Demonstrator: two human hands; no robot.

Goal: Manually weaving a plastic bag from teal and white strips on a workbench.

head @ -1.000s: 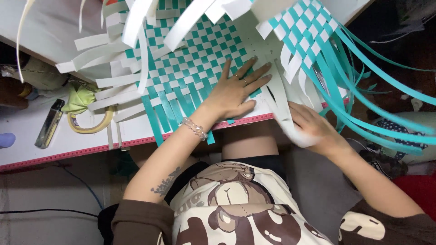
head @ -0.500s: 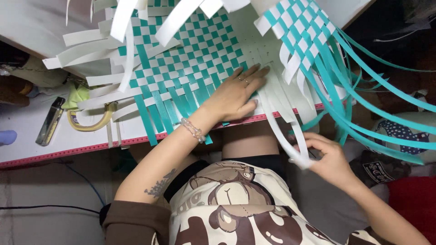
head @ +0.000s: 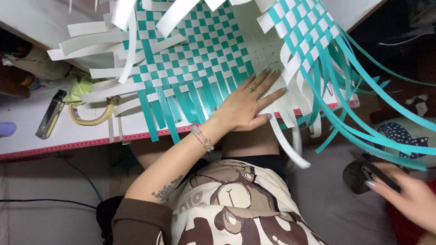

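Weave (head: 200,59) of teal and white strips lies on the table (head: 68,134), pinned flat by the open left hand (head: 247,104). Loose strips (head: 354,90) overhang the edge; easing the palm could let them slide out. Right hand (head: 408,195) seemingly grips a dark object (head: 363,174), well apart.

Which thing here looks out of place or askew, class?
The woven teal-and-white mat is unfinished: loose strips spill over the table edge. One white strip dangles below the left hand.
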